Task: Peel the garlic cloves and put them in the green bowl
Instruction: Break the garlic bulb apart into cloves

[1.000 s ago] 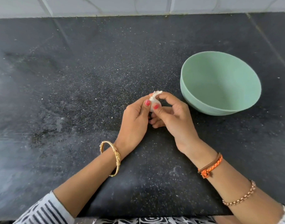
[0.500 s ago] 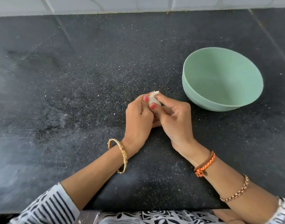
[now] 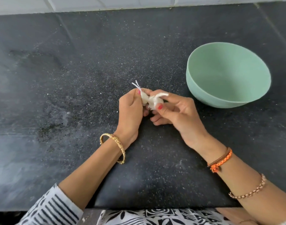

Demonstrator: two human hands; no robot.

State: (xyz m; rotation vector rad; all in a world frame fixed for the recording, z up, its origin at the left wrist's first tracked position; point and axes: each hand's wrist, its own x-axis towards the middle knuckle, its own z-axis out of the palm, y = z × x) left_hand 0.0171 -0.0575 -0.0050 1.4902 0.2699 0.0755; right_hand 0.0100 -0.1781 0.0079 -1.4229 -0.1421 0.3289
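Half a second ago the two hands were pressed close together around one small white lump; now they have drawn a little apart and the garlic [image 3: 151, 99] shows as two parts that still meet in the middle. The left hand [image 3: 131, 114] pinches the left part between thumb and fingertips, with thin white strands of skin sticking up above its thumb. The right hand [image 3: 176, 114] pinches the right part, its thumb laid over the front and a curl of papery skin lifting off the top. This looks like the garlic being split or its skin being torn open, so the peeling is under way but, as far as can be judged, not finished; how much skin remains on either part is too small to tell. The garlic is held just above the dark worktop [image 3: 74, 95], near the green bowl [image 3: 197, 88] but not over it. The bowl stands to the right, and nothing can be seen inside it, so no clove appears to have been delivered yet.
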